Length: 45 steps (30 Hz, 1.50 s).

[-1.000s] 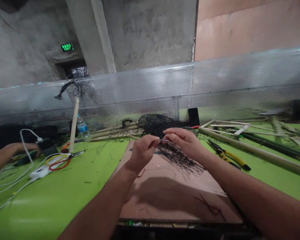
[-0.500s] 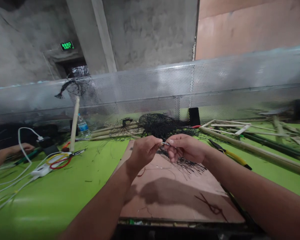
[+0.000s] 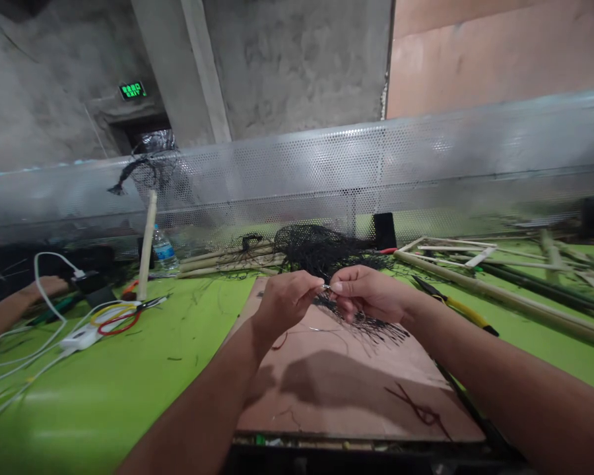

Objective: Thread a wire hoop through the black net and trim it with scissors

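Note:
My left hand (image 3: 292,297) and my right hand (image 3: 369,290) are raised over a pinkish board (image 3: 327,389), fingertips almost meeting. Between the two pinches runs a short, silvery thin wire (image 3: 326,287); its exact ends are hidden by the fingers. Both hands are closed on it. Behind and below them spreads a bundle of black netting (image 3: 317,247) with loose strands reaching onto the board. A fine wire strand (image 3: 321,330) lies under the hands, and dark red wire pieces (image 3: 420,409) rest at the board's right.
Yellow-handled pliers (image 3: 458,309) and long bamboo poles (image 3: 505,297) lie at right. On the left are a white power strip (image 3: 82,336) with cables, red-and-yellow-handled pliers (image 3: 121,316), a water bottle (image 3: 164,251) and another person's arm (image 3: 17,303). A perforated metal screen (image 3: 297,171) stands behind.
My right fingers have curled in closer around the wire, and the fingertips of both hands sit slightly nearer together. The other person's arm at left has shifted a little.

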{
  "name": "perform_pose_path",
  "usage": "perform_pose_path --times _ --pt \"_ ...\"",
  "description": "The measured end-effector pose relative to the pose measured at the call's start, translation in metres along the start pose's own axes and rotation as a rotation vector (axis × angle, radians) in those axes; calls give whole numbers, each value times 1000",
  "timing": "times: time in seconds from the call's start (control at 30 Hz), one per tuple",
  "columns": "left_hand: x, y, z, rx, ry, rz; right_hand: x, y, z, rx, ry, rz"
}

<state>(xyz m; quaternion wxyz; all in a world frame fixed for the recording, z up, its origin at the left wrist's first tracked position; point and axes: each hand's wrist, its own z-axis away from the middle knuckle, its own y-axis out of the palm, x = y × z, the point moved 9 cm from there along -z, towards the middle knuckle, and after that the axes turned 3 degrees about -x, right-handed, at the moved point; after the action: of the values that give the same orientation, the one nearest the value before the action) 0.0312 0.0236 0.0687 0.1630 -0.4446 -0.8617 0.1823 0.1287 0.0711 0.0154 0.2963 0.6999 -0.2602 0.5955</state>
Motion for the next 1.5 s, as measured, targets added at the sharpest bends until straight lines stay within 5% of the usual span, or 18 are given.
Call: perform_pose_path --times 0.2,0.6,0.77,0.9,1.03,1.13,1.23,1.5 --pt "3 2 -1 27 -33 14 17 -4 1 -111 -119 337" --pt "15 5 0 -2 -176 51 53 19 18 -365 -644 1702" --pt "15 5 -1 -39 -247 80 49 22 20 -401 -702 1872" --pt "15 4 -2 -53 -269 87 51 17 20 -465 -728 1724" --pt "14 -4 -1 -110 -209 3 52 -13 16 -546 -540 1208" --pt "7 -10 2 -151 -81 -123 36 -17 6 -323 -324 856" --pt "-3 -13 6 -173 74 -211 28 -2 4 -67 -253 626" --pt "-4 -14 8 -162 134 -209 10 5 0 83 -120 92"
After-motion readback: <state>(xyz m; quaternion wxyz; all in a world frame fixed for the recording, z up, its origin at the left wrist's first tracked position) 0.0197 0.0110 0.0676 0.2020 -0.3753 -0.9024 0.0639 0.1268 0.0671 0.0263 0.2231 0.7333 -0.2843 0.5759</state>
